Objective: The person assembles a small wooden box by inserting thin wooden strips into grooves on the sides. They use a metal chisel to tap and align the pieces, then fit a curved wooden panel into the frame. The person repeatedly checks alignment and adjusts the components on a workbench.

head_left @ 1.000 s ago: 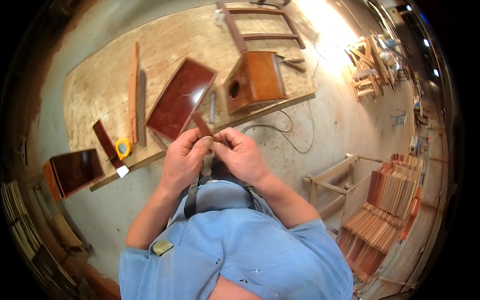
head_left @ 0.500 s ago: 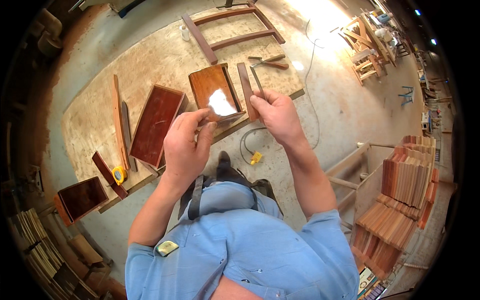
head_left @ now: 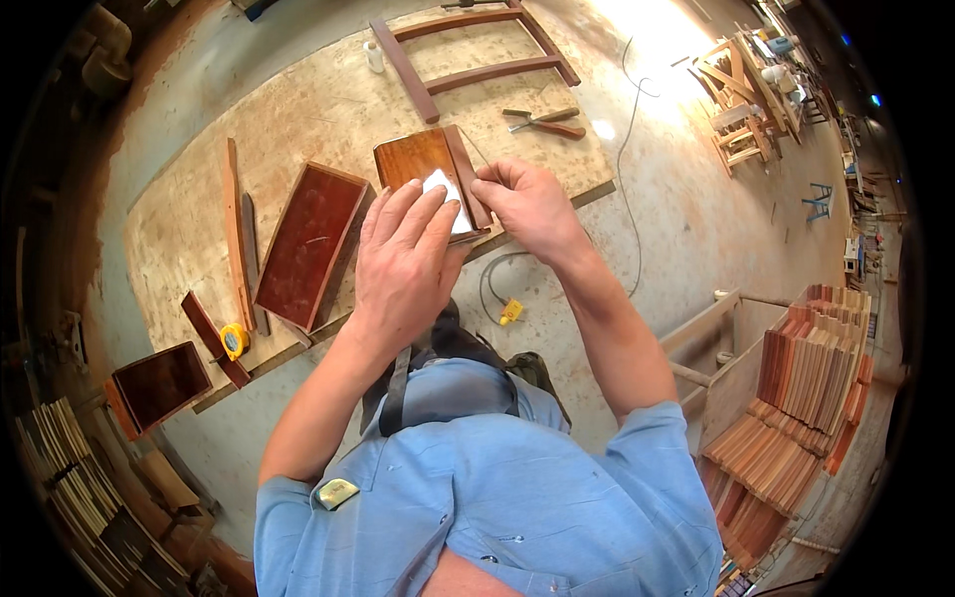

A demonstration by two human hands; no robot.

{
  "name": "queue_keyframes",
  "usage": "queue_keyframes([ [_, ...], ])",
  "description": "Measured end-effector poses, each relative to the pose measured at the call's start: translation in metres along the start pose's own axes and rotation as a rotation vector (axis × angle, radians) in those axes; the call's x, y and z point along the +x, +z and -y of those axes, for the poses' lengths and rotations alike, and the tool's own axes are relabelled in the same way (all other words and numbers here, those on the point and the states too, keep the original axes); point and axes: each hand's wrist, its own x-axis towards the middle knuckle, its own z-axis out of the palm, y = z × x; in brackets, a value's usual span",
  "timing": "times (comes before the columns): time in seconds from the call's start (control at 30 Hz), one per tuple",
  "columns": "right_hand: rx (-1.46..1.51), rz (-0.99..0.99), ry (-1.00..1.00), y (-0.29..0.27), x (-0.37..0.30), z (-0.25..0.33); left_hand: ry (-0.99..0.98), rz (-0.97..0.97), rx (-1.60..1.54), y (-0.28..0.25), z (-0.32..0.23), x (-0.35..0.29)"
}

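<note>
A glossy brown wooden box (head_left: 406, 157) lies near the front edge of the workbench, with a bright reflection on its surface. My left hand (head_left: 406, 254) is open, its fingers stretched over the front part of that surface. A flat dark-brown wooden strip (head_left: 464, 171) runs along the box's right side. At its right edge, my right hand (head_left: 527, 207) is closed in a pinch on a thin grey tool (head_left: 480, 152), whose exact kind I cannot make out. My right thumb is beside the strip; whether it touches is unclear.
On the workbench (head_left: 328, 109) are a red-brown drawer box (head_left: 310, 244), long wooden pieces (head_left: 237, 229), a yellow tape measure (head_left: 234, 341), pincers (head_left: 547, 122), a white bottle (head_left: 373, 57) and a wooden frame (head_left: 487, 75). A rack of stacked wood pieces (head_left: 796, 398) stands at right.
My right hand has moved left, bringing the wooden strip onto the box's right side. My left hand has gone from curled fingers beside the box to stretched out over it.
</note>
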Motion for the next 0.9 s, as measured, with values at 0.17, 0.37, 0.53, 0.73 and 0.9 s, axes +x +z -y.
queue_keyframes([
  [0.17,-0.053,0.055,0.030,0.000,0.003,0.001,0.003,0.002,0.051,0.005,-0.001,0.002],
  [0.37,-0.060,0.033,0.000,-0.002,0.003,-0.001,0.011,0.008,0.078,0.009,-0.002,0.004],
  [0.53,-0.028,0.053,-0.007,-0.002,0.005,-0.005,0.015,0.018,0.090,0.009,-0.001,0.004],
  [0.73,-0.005,0.073,-0.015,-0.003,0.005,-0.008,0.009,0.026,0.093,0.009,-0.002,0.004],
  [0.9,-0.037,0.120,0.026,-0.005,0.005,-0.006,0.012,0.016,0.095,0.011,-0.001,0.003],
])
